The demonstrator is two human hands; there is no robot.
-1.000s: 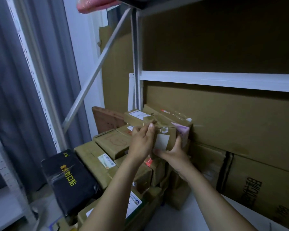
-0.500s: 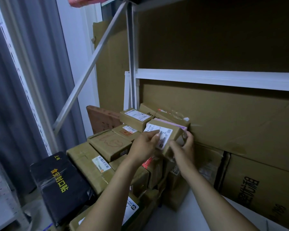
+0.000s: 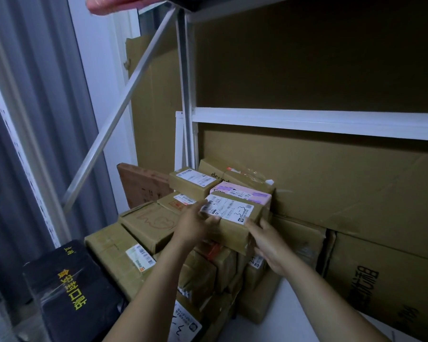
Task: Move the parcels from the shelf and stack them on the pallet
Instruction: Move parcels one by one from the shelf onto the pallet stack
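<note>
1. The parcel (image 3: 235, 218), a small brown carton with a white label on top, sits at the centre of the frame. It rests on top of the stack of parcels (image 3: 143, 233), just in front of the pink parcel (image 3: 242, 193). I cannot tell whether those two touch.
2. The left hand (image 3: 195, 224) grips the parcel's left end, thumb at the label edge and fingers curled onto the front face.
3. The right hand (image 3: 269, 243) holds the lower right corner with the thumb on the front face. Its fingers pass round the end and are hidden.
4. Judging by its size, the parcel is probably light. The walls look stiff and square, so it should keep its shape under a squeeze.
5. The label and any tape are likely slick. Bare cardboard at the two short ends, low near the bottom edge, offers the surer hold.
6. The boxes beneath lie at uneven heights and angles, so a straight upward lift seems safer than a drag.
7. The pallet itself cannot be made out.
</note>
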